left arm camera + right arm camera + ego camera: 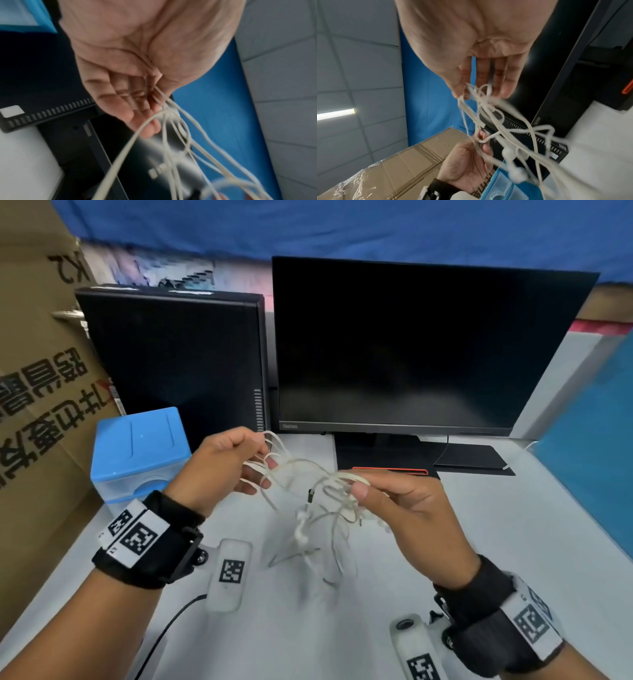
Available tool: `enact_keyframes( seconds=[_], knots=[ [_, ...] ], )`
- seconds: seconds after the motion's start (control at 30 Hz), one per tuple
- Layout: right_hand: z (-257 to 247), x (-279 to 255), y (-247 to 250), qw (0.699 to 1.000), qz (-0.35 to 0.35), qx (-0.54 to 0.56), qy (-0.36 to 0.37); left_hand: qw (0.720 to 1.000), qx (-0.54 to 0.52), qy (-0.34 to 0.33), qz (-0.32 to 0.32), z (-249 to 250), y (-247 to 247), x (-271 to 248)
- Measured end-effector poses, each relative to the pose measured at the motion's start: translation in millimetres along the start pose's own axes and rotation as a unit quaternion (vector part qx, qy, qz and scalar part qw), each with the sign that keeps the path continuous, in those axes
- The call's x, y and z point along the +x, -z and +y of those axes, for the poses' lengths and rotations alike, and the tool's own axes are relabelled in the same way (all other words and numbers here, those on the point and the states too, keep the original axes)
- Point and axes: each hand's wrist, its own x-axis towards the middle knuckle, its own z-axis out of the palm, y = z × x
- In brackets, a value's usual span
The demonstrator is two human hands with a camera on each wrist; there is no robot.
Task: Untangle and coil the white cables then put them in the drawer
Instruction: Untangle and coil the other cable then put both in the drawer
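A tangle of thin white cables with earbuds hangs in the air above the white desk. My left hand pinches several loops at the tangle's left end between thumb and fingers; the left wrist view shows strands leaving that pinch. My right hand pinches the knotted right end, thumb on top; in the right wrist view the knot sits at my fingertips and earbuds dangle below. A small blue-and-clear drawer box stands left of the hands, drawer closed.
Two dark monitors stand behind the hands, the right one on a black base. A large cardboard box fills the left side. A blue panel borders the desk's right edge.
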Motion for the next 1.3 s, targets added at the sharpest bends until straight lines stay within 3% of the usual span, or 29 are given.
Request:
enact_keyframes(
  seconds=[0.07,0.13,0.2,0.27,0.33,0.43,0.53,0.63,0.73,0.83,0.97,1.1,1.2,1.3],
  knots=[
    [-3.6,-1.6,0.7,0.999,-0.042,0.004,0.0,0.998,-0.036,0.022,0.048,-5.2,8.2,6.6],
    [-4.3,-3.6,3.1,0.988,-0.144,-0.053,-0.022,0.994,-0.072,0.033,0.072,-7.5,13.8,9.6],
    [-4.8,-6.1,3.7,0.947,-0.276,-0.144,-0.075,0.993,-0.084,0.02,0.084,-8.2,15.0,10.4],
    [-3.3,-8.7,0.8,0.906,-0.341,-0.22,-0.123,0.995,-0.042,-0.021,0.088,-8.8,11.6,10.4],
    [-0.4,-8.8,-5.7,0.912,-0.3,-0.251,-0.121,0.996,0.019,-0.059,0.057,-8.7,4.4,8.0],
    [6.3,-3.9,-13.3,0.964,-0.126,-0.214,-0.093,0.993,0.076,-0.087,-0.023,-7.4,-10.7,0.0],
    [7.6,0.9,-14.5,0.977,-0.017,-0.189,-0.101,0.981,0.135,-0.117,-0.072,-1.4,-22.9,-10.2],
    [5.7,1.3,-17.4,0.98,-0.02,-0.15,-0.127,0.972,0.156,-0.138,-0.111,8.2,-30.9,-24.0],
    [5.5,1.2,-18.1,0.983,-0.061,-0.103,-0.14,0.972,0.102,-0.135,-0.165,16.1,-38.9,-35.0],
    [3.4,0.4,-17.9,0.984,-0.085,-0.068,-0.138,0.973,0.091,-0.144,-0.153,15.9,-41.5,-35.7],
    [-2.8,3.9,-7.6,0.985,-0.066,-0.025,-0.155,0.98,0.093,-0.149,-0.098,17.9,-27.3,-27.4],
    [-10.1,12.2,12.0,0.994,0.018,0.033,-0.107,0.989,0.079,-0.116,-0.051,6.8,5.2,-7.3],
    [-27.0,19.6,35.6,0.987,0.104,0.109,-0.057,0.994,0.069,-0.076,-0.031,-3.9,26.3,2.4],
    [-47.7,20.6,65.5,0.98,0.144,0.141,-0.003,0.994,0.091,-0.05,-0.017,-17.2,37.9,8.0]
  ],
)
